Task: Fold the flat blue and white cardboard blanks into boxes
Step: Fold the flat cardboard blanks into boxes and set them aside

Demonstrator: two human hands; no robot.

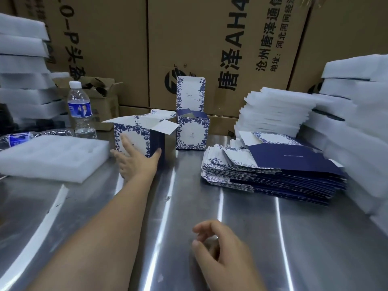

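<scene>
Right hand (220, 250) loosely curled, empty; left hand (134, 159) spread flat against folded box (134, 135).

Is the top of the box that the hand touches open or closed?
Open. The box the left hand touches stands upright with its white top flaps sticking outward, not tucked in.
</scene>
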